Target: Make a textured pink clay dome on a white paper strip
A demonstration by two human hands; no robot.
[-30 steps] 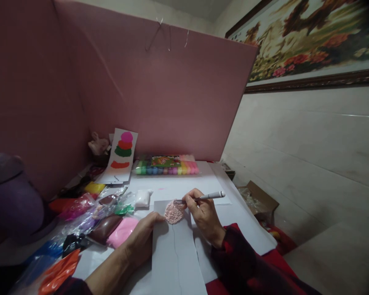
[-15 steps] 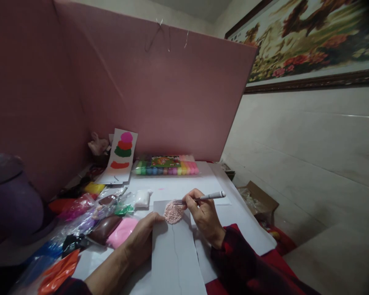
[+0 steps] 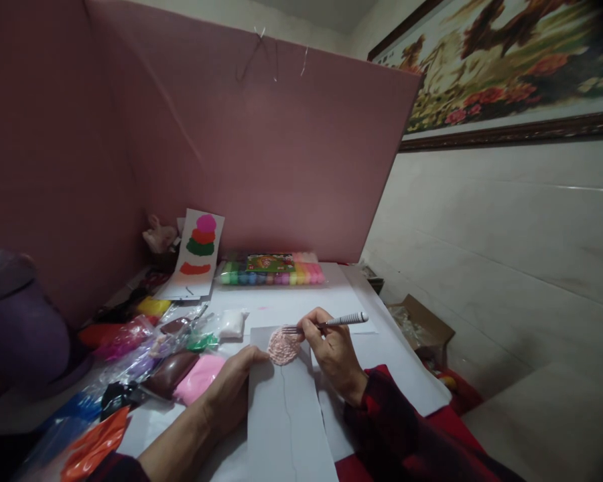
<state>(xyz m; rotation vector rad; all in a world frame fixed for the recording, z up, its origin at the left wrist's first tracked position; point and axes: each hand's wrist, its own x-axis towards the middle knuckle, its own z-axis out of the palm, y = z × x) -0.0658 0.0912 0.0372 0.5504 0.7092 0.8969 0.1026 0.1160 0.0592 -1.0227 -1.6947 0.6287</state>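
Observation:
A white card (image 3: 276, 408) with a thin drawn line down it lies in front of me. Near its top sits a round, flat piece of pale pink clay (image 3: 283, 348), its surface covered in small marks. My right hand (image 3: 331, 348) grips a fork (image 3: 349, 320) with a striped handle; the tines rest on the upper right of the clay. My left hand (image 3: 238, 378) holds the card by its left edge, thumb on top beside the clay and the other fingers hidden underneath.
Bags of coloured clay, among them a pink bag (image 3: 199, 379) and an orange bag (image 3: 96, 443), crowd the left side. A pack of coloured clay (image 3: 271, 271) lies at the back, beside a painted card (image 3: 201, 254). At right stands a cardboard box (image 3: 427, 325).

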